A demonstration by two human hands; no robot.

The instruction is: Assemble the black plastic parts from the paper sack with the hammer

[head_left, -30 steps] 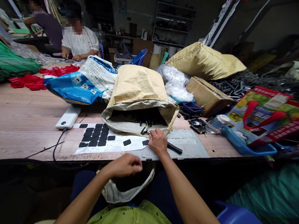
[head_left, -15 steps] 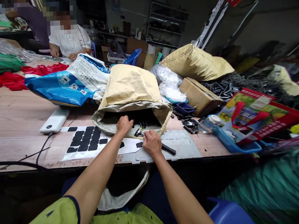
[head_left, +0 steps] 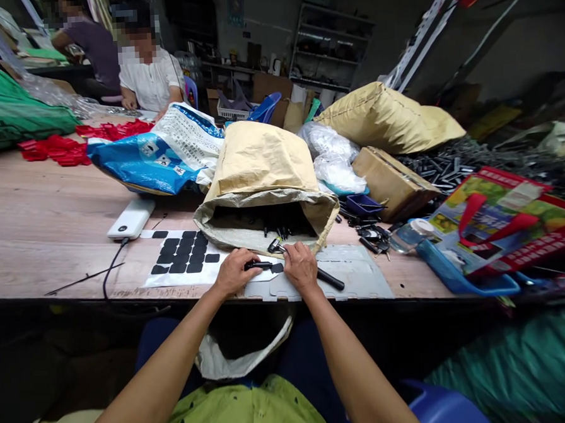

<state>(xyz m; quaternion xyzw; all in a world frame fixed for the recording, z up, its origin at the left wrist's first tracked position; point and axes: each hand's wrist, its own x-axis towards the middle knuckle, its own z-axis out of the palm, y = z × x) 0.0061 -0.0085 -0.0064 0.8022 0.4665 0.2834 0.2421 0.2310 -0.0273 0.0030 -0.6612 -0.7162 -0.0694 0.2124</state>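
Note:
My left hand (head_left: 233,272) is in front of the sack mouth, its fingers closed on a short black rod-shaped part (head_left: 259,264). My right hand (head_left: 301,265) grips a small hammer (head_left: 331,280); its metal head shows left of the fingers and its black handle sticks out to the right. Both hands are above a flat grey sheet (head_left: 361,273) at the table's front edge. Behind them lies a tan woven sack (head_left: 265,155), mouth facing me, with several black parts (head_left: 283,231) inside. A white sheet with black patches (head_left: 183,251) lies left of my left hand.
A white power bank (head_left: 131,219) with a cable lies to the left. Behind it are a blue-and-white sack (head_left: 152,161) and red pieces (head_left: 56,151). A wooden box (head_left: 394,180), clear jar (head_left: 411,235) and red bag (head_left: 510,225) are on the right. A person (head_left: 150,86) sits across the table.
My left hand has come out of the sack mouth toward me, now with a black part in its fingers. My right hand stays on the hammer. The whole view has shifted toward the left.

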